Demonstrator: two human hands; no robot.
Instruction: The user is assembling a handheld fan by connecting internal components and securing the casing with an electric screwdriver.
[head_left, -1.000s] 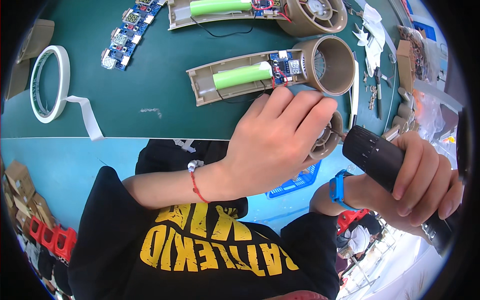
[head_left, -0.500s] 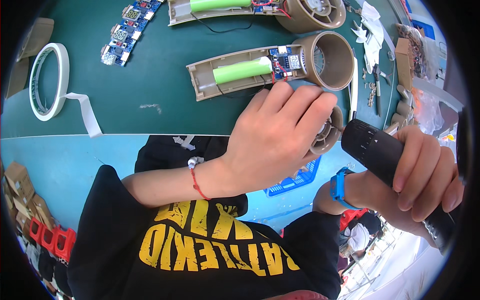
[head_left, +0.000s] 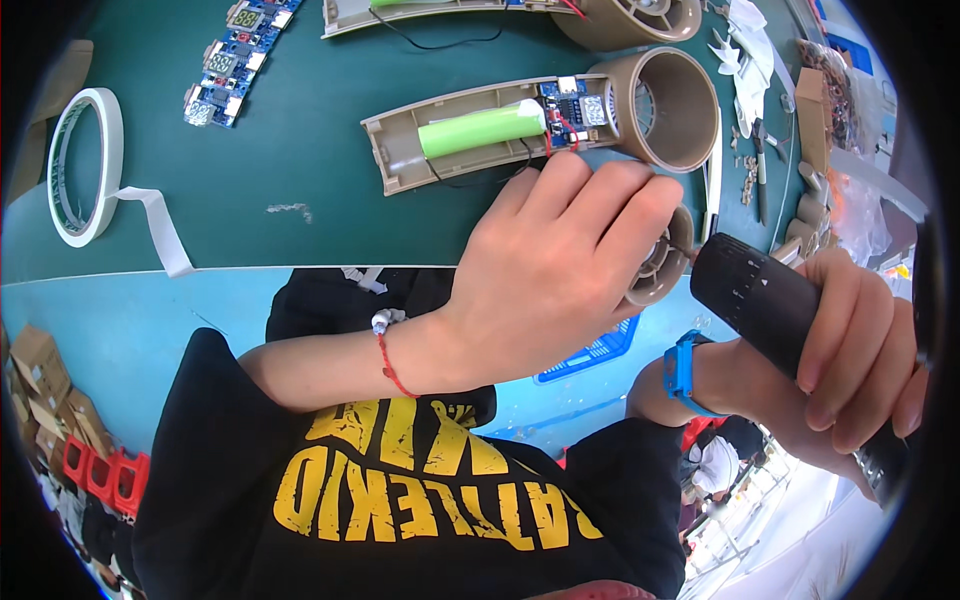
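Note:
My left hand (head_left: 565, 240) is closed around a tan fan housing (head_left: 668, 262) at the table's near edge; most of the part hides under my fingers, and only its round, spoked end shows. In my right hand (head_left: 865, 345) is a black electric screwdriver (head_left: 750, 285), tilted so its bit points into the spoked opening. Whether the bit touches a screw cannot be made out. Just beyond my left hand lies an open tan fan shell (head_left: 390, 155) with a green battery cell (head_left: 480, 130), a small blue circuit board (head_left: 570, 105) and red and black wires.
A second open shell (head_left: 620, 22) lies farther back. Joined blue circuit boards (head_left: 235, 65) and a roll of white tape (head_left: 108, 190) are on the left of the green table (head_left: 300, 160). Pliers (head_left: 760, 170), small screws and a white fan blade (head_left: 725, 52) lie at the right.
The table and its things sit slightly farther left and higher in the picture. Both hands keep their hold, with the screwdriver still at the spoked end.

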